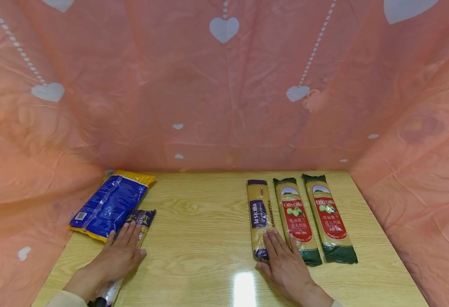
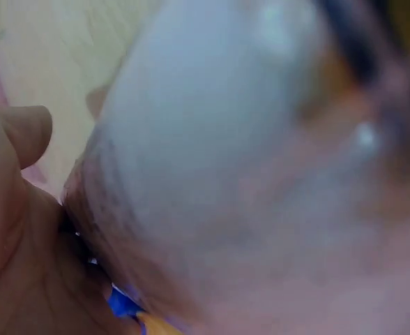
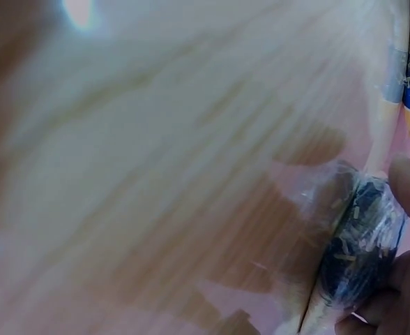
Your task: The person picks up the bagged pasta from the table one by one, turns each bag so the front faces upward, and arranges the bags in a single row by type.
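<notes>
I had the left hand flat on the eight-o'clock packet, right hand flat on five-o'clock spaghetti; uneven pressure risked sliding either.

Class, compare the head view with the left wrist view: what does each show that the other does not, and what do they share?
Only the head view shows two long plastic-wrapped packets with red labels and green ends, plus white heart shapes on the pink cloth backdrop.
Only the left wrist view shows the creased palm of the left hand; the head view shows its back.
Both share that hand, the yellow wood tabletop and the shiny blue-and-yellow plastic bag, just a sliver of it in the wrist view.
</notes>
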